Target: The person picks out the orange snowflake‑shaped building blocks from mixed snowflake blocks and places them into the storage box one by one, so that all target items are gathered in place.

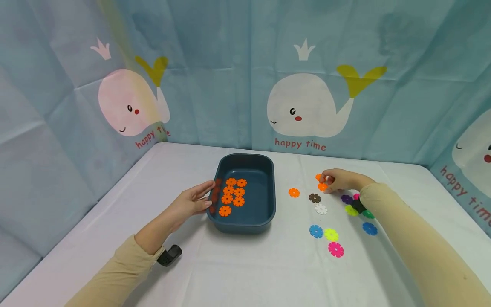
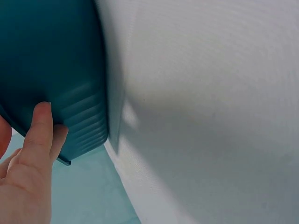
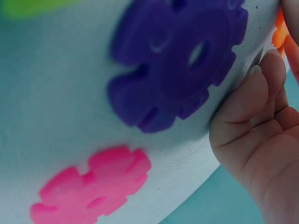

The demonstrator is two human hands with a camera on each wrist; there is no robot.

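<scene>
A dark blue bin [image 1: 255, 219] stands mid-table, with several orange notched discs [image 1: 225, 210] lying along its left side. My left hand [image 1: 190, 202] touches the bin's left rim and outer wall, its fingers fairly straight. In the left wrist view, fingertips [image 2: 43, 109] press on the bin's ribbed outside [image 2: 84, 114]. On the right, my right hand [image 1: 337, 179] pinches an orange disc [image 1: 322, 186] between thumb and fingers. Another orange disc [image 1: 318, 176] is partly hidden behind those fingers. The right wrist view shows only an orange sliver [image 3: 280, 32] by that hand.
Between the bin and my right hand lie an orange disc [image 1: 294, 192], a brown disc [image 1: 315, 198] and a white disc [image 1: 321, 209]. Nearer are a blue disc [image 1: 316, 231], a yellow disc [image 1: 331, 234] and a pink disc [image 1: 336, 249]. Under my right wrist, a purple disc [image 3: 177, 65] shows among others.
</scene>
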